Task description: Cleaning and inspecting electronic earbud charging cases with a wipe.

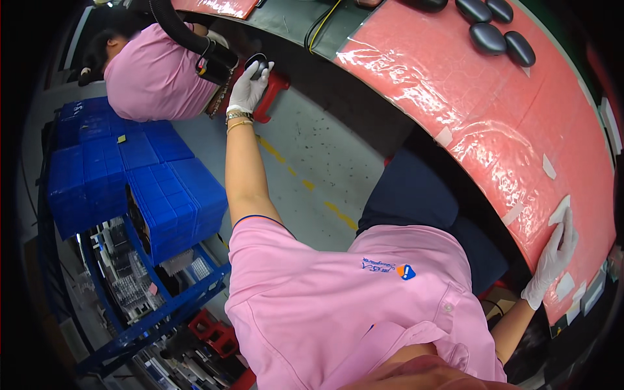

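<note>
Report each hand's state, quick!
Left white-gloved hand: closed, holding a dark, smooth, rounded object.
Right white-gloved hand: fingers extended at red plastic-covered tabletop; grip unclear.

we hold one dark, smooth oval (258, 65) in our left hand (245, 90), left of the red mat (422, 71); we see five black ovals (487, 39) lying loosely grouped on the mat, toward its far edge.

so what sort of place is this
Probably a factory workshop: glossy dark oval pieces lie on a curved-looking workbench covered in red sheeting, large blue box-shaped containers stand nearby, and a co-worker in a pink shirt is close by.
</note>
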Tool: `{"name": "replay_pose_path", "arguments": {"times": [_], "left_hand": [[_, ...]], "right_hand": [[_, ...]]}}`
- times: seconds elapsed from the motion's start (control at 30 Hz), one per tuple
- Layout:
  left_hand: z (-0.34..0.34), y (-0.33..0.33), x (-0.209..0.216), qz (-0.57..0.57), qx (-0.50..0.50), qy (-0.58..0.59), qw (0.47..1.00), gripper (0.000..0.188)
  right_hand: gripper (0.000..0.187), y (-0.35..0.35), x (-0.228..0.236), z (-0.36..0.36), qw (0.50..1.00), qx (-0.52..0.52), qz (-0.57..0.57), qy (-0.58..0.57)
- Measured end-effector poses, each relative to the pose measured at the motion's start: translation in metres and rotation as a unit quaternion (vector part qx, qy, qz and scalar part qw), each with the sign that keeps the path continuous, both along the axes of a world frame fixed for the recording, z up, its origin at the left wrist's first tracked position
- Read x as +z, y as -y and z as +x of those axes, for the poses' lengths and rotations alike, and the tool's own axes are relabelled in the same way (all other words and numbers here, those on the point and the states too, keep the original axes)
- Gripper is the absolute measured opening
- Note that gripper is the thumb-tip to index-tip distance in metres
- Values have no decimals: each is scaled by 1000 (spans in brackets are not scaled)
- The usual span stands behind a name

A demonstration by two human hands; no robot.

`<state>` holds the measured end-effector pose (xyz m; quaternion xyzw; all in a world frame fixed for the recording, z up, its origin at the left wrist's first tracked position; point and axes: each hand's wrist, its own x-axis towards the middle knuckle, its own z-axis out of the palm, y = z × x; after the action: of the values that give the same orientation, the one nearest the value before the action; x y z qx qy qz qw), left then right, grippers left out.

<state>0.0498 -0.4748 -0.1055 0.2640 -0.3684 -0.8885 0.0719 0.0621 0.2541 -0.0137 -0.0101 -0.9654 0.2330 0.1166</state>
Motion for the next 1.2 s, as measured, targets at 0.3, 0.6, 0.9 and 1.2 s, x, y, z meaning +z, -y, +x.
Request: {"name": "replay_pose_path", "arguments": {"times": [0.3, 0.6, 0.9, 1.2], "left_hand": [[12, -6, 12, 103, -9, -20, 994, 33], [29, -285, 106, -163, -302, -146, 928, 93], [-32, -485, 120, 24, -610, -82, 788, 57], [-48, -505, 116, -10, -670, -44, 741, 52]], "right_hand": [[31, 0, 2, 2, 1000, -12, -6, 7], [29, -13, 34, -17, 986, 51, -152, -46], [38, -24, 21, -24, 975, 185, 120, -39], [32, -11, 52, -31, 892, 435, 110, -59]]}}
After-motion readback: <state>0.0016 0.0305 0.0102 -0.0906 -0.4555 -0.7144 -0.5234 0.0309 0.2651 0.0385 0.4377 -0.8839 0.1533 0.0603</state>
